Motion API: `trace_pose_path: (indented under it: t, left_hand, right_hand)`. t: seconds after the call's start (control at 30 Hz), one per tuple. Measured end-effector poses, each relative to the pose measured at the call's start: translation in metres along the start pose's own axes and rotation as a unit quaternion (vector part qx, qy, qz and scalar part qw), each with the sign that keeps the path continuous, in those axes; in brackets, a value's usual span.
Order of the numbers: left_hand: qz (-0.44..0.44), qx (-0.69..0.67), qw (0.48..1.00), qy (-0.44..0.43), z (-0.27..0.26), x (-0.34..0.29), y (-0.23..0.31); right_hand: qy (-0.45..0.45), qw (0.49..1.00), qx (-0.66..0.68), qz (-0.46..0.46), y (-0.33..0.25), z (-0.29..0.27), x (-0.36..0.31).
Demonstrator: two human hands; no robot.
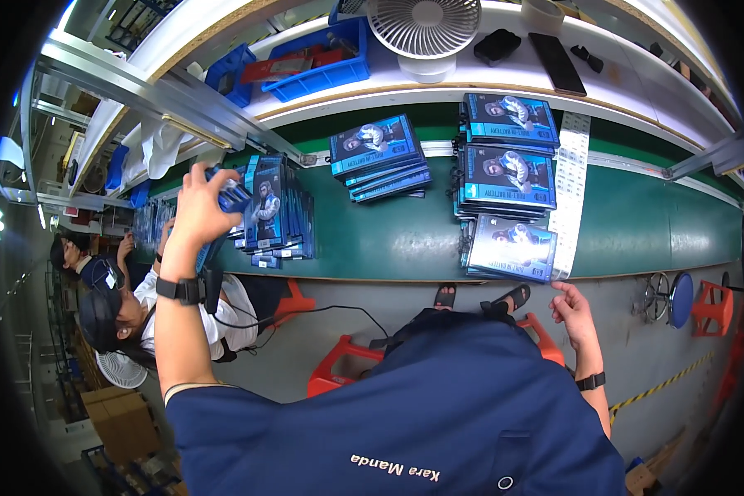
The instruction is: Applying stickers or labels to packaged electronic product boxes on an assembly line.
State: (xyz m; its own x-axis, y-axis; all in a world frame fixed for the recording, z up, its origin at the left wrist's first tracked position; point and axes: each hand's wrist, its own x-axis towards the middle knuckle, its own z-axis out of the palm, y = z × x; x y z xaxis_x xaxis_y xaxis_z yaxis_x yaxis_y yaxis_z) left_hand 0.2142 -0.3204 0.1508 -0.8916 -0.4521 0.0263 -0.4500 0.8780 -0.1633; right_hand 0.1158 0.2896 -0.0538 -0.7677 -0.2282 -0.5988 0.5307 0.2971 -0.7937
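Reaching far to the left, my left hand [202, 207] has its thumb and fingers curled round blue printed boxes [233, 197], partly hidden by the hand. Right beside it stand stacks of similar flat blue boxes [266, 207] with a figure printed on the lids. My right hand [574, 314] is at the table's front edge, its index finger stretched out by the corner of the nearest box [512, 248] and its other fingers loosely bent, with nothing in them. Behind that box are two more stacks [508, 175] in a row. Another, slightly fanned stack [378, 149] lies mid-table.
A green table [372, 240] runs across, with a white printed strip [572, 190] beside the right stacks. The shelf above holds a white fan [426, 33], a blue bin [322, 62] and a black phone-like slab [556, 63]. Co-workers [132, 310] sit at left; red stools [339, 364] stand nearby.
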Motion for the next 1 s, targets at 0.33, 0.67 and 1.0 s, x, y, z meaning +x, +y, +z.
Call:
trace_pose_path:
  t: [0.33,0.67,1.0]
  left_hand:
    - [0.633,-0.019,0.766,-0.11,0.096,-0.084,0.168]
    - [0.714,0.108,0.683,-0.113,0.229,-0.043,0.151]
    - [0.554,0.138,0.797,-0.197,0.253,-0.029,0.113]
  right_hand:
    - [-0.042,0.995,-0.075,0.052,0.018,0.023,0.018]
    - [0.001,0.993,-0.093,0.079,0.059,-0.001,0.007]
    - [0.049,0.983,-0.105,0.141,0.159,-0.03,-0.012]
